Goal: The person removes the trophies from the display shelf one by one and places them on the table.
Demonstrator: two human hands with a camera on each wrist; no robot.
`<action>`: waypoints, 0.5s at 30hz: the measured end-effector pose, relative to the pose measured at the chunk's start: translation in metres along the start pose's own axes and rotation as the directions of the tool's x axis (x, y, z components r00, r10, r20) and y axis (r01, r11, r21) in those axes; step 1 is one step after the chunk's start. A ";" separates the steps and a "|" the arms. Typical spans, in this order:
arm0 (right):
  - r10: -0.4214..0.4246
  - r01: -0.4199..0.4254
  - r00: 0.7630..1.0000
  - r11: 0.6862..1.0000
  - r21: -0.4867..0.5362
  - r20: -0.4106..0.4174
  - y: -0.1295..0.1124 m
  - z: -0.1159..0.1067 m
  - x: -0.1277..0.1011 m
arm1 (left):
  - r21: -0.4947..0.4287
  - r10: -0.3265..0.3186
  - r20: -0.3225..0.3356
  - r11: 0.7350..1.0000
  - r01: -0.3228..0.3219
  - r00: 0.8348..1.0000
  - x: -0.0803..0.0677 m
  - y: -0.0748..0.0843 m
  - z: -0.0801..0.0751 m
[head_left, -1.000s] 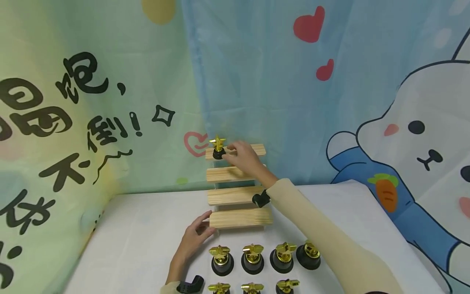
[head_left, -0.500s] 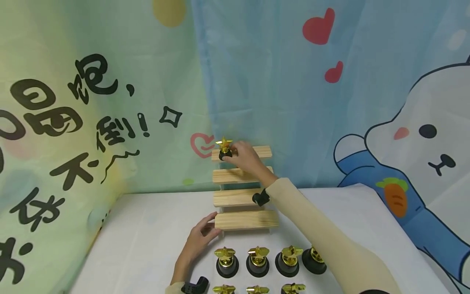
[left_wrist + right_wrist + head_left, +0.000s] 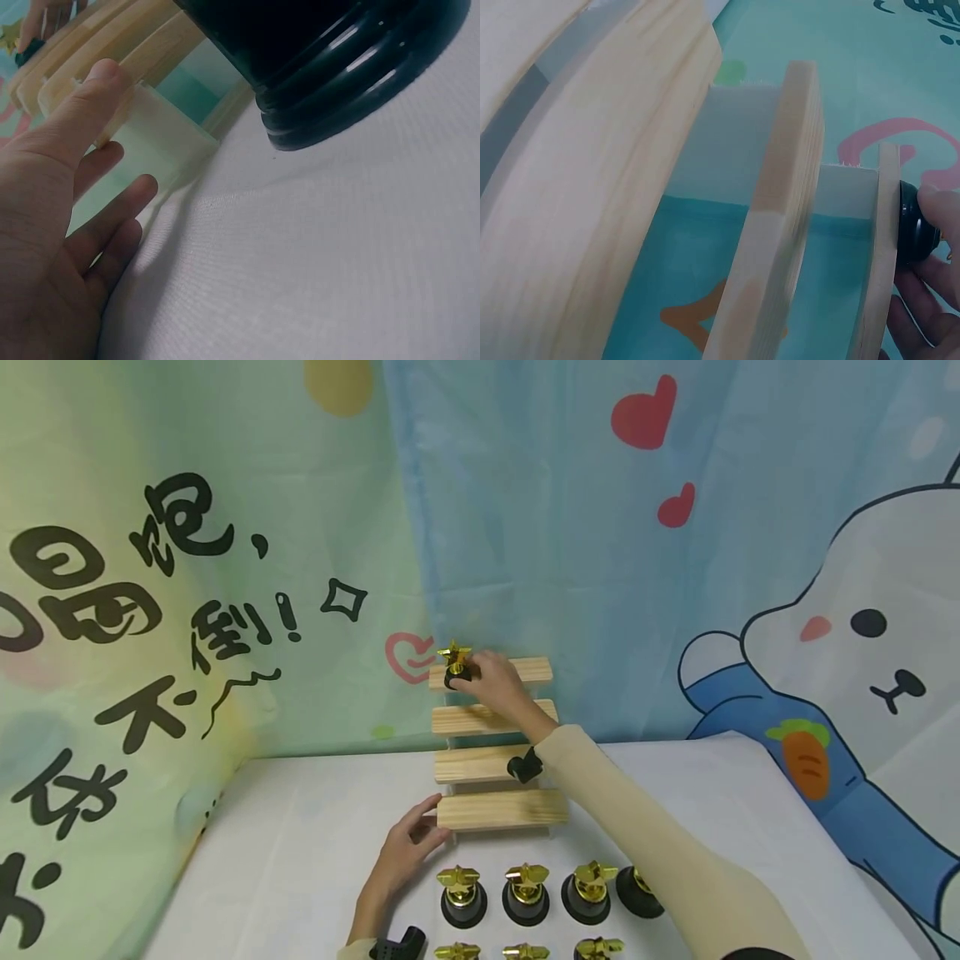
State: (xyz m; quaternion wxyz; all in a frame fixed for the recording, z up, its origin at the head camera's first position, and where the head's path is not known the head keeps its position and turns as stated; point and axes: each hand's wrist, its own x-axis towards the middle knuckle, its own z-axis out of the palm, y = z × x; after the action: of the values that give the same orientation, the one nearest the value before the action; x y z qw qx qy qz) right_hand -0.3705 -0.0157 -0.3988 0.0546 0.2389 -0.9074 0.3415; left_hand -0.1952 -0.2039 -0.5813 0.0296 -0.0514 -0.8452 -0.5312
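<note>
My right hand (image 3: 498,683) is at the top plank of a stepped wooden display rack (image 3: 502,810). Its thumb and fingers pinch the black base of a small gold star trophy (image 3: 454,662) at the plank's left end. In the right wrist view that base (image 3: 916,223) sits against the plank, mostly covered by the fingers. My left hand (image 3: 403,852) rests at the left end of the lowest plank. In the left wrist view its thumb (image 3: 90,101) lies by the plank's end, the other fingers loosely extended beside the clear side support (image 3: 154,131).
Several gold trophies with black bases, such as one trophy (image 3: 526,893), stand in rows in front of the rack on the white cloth (image 3: 300,843). One black base (image 3: 360,75) looms close in the left wrist view. A printed curtain (image 3: 562,568) hangs behind the rack.
A second ago the right hand was just beside the star trophy on the top plank; now it grips the base. The left hand stays at the lowest plank. The head view has shifted slightly.
</note>
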 end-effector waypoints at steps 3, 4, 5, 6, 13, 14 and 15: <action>0.017 -0.017 1.000 1.000 0.025 0.006 0.001 -0.002 -0.002 | -0.004 0.001 0.003 1.000 -0.001 1.000 0.001 0.001 0.001; 0.012 -0.013 1.000 0.999 0.034 0.007 0.001 -0.003 -0.004 | -0.005 -0.001 0.003 1.000 0.001 1.000 0.001 0.001 0.001; 0.010 -0.011 1.000 0.999 0.043 0.010 0.001 -0.004 -0.006 | -0.006 -0.003 0.003 1.000 0.003 1.000 0.001 0.001 0.001; 0.006 -0.007 1.000 0.999 0.053 0.015 0.001 -0.005 -0.008 | -0.006 -0.006 0.003 1.000 0.006 1.000 0.001 0.001 0.002; -0.009 -0.001 0.997 0.993 0.117 0.083 -0.005 -0.018 -0.037 | 0.003 -0.008 -0.006 1.000 0.008 1.000 -0.001 0.000 0.002; -0.011 0.000 0.996 0.992 0.128 0.091 -0.006 -0.020 -0.042 | 0.000 -0.006 -0.009 1.000 0.006 1.000 -0.001 0.000 0.002; -0.015 0.001 0.995 0.990 0.140 0.100 -0.007 -0.022 -0.047 | -0.002 -0.003 -0.010 1.000 0.003 1.000 0.000 0.000 0.002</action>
State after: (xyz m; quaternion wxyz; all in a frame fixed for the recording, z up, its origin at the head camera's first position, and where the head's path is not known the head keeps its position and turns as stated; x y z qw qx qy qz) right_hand -0.3274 0.0128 -0.3898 -0.0067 0.2626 -0.8819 0.3915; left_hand -0.1947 -0.2023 -0.5819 0.0332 -0.0475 -0.8444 -0.5325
